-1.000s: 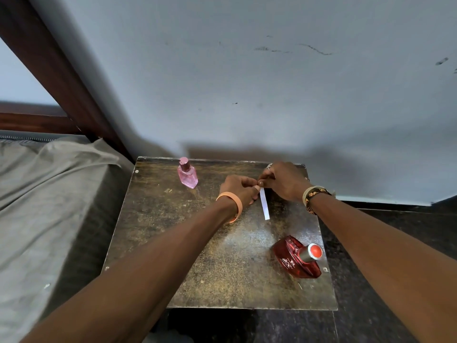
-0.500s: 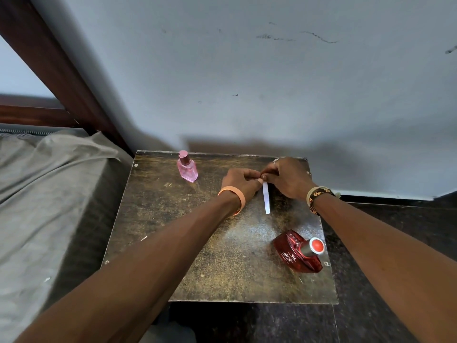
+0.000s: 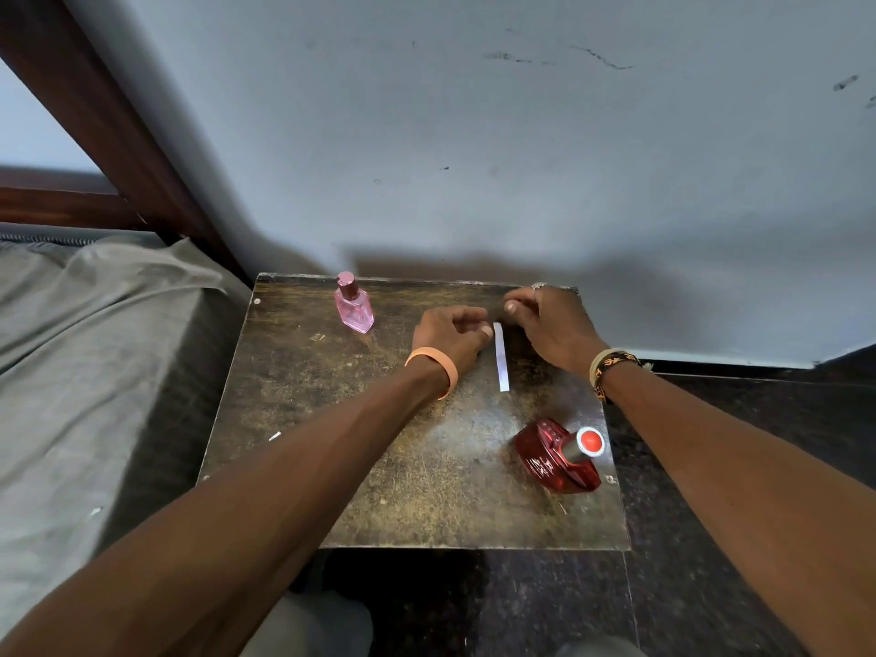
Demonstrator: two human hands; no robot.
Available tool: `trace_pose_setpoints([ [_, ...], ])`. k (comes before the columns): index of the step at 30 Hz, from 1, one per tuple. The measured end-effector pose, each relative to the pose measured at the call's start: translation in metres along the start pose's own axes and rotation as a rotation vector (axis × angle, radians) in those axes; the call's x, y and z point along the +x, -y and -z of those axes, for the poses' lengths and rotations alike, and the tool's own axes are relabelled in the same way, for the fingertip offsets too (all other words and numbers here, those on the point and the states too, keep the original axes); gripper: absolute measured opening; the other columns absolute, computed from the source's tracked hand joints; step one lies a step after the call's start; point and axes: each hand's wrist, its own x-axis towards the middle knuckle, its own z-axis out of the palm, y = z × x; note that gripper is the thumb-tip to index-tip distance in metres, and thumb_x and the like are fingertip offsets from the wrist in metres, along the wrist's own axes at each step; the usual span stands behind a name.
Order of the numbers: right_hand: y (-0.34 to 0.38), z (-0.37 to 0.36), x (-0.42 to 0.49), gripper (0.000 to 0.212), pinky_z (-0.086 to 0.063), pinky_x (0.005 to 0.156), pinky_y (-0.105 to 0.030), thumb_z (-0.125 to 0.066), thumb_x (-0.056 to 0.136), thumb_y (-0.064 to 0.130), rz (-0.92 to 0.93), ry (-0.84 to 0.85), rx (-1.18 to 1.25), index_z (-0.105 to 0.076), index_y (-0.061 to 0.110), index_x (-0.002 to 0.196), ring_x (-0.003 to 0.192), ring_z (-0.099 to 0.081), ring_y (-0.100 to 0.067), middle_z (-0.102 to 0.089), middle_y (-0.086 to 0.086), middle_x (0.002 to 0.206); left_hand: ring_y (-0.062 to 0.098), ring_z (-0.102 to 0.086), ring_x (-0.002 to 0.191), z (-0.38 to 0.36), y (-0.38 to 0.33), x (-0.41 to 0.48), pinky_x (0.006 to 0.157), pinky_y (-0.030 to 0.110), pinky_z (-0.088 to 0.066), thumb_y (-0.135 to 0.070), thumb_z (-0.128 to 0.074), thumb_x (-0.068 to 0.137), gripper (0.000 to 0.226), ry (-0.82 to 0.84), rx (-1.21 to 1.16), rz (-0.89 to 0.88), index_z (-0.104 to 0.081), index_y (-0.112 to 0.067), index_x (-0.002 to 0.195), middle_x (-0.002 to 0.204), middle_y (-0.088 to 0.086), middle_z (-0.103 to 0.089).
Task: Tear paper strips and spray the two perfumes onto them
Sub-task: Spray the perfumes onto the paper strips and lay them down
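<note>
Your paper strip (image 3: 501, 358) lies flat on the worn table (image 3: 332, 467), between your hands. Your left hand (image 3: 448, 331) is curled with its thumb just beside the strip's far end; I cannot tell if it grips. Your right hand (image 3: 545, 324) is curled, apart from the strip, holding nothing visible.

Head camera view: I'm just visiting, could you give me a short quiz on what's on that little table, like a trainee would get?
1. True or false: the red perfume bottle is to the left of the pink perfume bottle.
2. The paper strip lies: A) between the left hand and the right hand; B) under the pink bottle; C) under the red bottle.
3. How many bottles are on the table?
Key: 1 false; 2 A; 3 two.
</note>
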Motion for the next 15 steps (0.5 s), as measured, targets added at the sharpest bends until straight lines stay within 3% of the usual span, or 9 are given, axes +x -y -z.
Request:
trace_pose_setpoints([
  [2, 0.004, 0.01, -0.013, 0.029, -0.047, 0.083, -0.029, -0.048, 0.102, 0.029, 0.007, -0.129, 0.068, -0.07, 0.013, 0.114, 0.096, -0.064, -0.02, -0.072, -0.005, 0.108, 0.011, -0.07, 0.081, 0.005, -0.003, -0.01, 0.083, 0.034, -0.058, -0.01, -0.072, 0.079, 0.021, -0.038, -0.001, -0.061, -0.071, -0.02, 0.098, 0.086, -0.003, -0.073],
  [4, 0.007, 0.026, -0.03, 0.035, -0.053, 0.076, -0.039, -0.044, 0.104, 0.033, 0.062, -0.218, 0.104, -0.07, 0.011, 0.097, 0.08, -0.065, -0.023, -0.072, -0.008, 0.089, 0.008, -0.07, 0.082, 0.009, -0.006, -0.028, 0.082, 0.032, -0.058, -0.009, -0.072, 0.078, 0.023, -0.048, 0.031, -0.141, -0.071, -0.022, 0.096, 0.085, -0.006, -0.073],
  [6, 0.01, 0.046, -0.05, 0.047, -0.053, 0.066, -0.045, -0.038, 0.104, 0.04, 0.127, -0.251, 0.1, -0.065, 0.006, 0.089, 0.069, -0.064, -0.027, -0.067, -0.012, 0.075, 0.006, -0.069, 0.08, 0.013, -0.009, -0.053, 0.078, 0.027, -0.058, -0.005, -0.07, 0.078, 0.025, -0.029, 0.113, -0.233, -0.071, -0.022, 0.096, 0.086, -0.007, -0.072],
  [9, 0.02, 0.079, -0.085, 0.068, -0.05, 0.057, -0.04, -0.027, 0.101, 0.058, 0.211, -0.224, 0.069, -0.064, 0.003, 0.089, 0.062, -0.063, -0.028, -0.066, -0.014, 0.07, 0.008, -0.066, 0.083, 0.018, -0.01, -0.093, 0.073, 0.024, -0.058, -0.005, -0.066, 0.074, 0.036, 0.038, 0.24, -0.359, -0.069, -0.02, 0.106, 0.093, -0.007, -0.07],
  [12, 0.035, 0.105, -0.126, 0.08, -0.053, 0.063, -0.028, -0.022, 0.094, 0.071, 0.307, -0.1, -0.071, -0.069, 0.007, 0.108, 0.069, -0.062, -0.008, -0.068, 0.007, 0.092, 0.011, -0.058, 0.101, 0.016, -0.008, -0.131, 0.082, 0.029, -0.056, -0.019, -0.073, 0.064, 0.066, 0.174, 0.331, -0.395, -0.055, -0.021, 0.128, 0.115, -0.003, -0.059],
  [15, 0.052, 0.115, -0.16, 0.075, -0.053, 0.09, -0.038, -0.023, 0.09, 0.075, 0.392, 0.087, -0.395, -0.045, 0.026, 0.143, 0.11, -0.061, -0.018, -0.06, 0.0, 0.127, 0.019, -0.043, 0.126, 0.002, -0.005, -0.158, 0.106, 0.038, -0.041, -0.039, -0.078, 0.059, 0.098, 0.224, 0.456, -0.4, -0.033, -0.019, 0.143, 0.138, 0.003, -0.044],
])
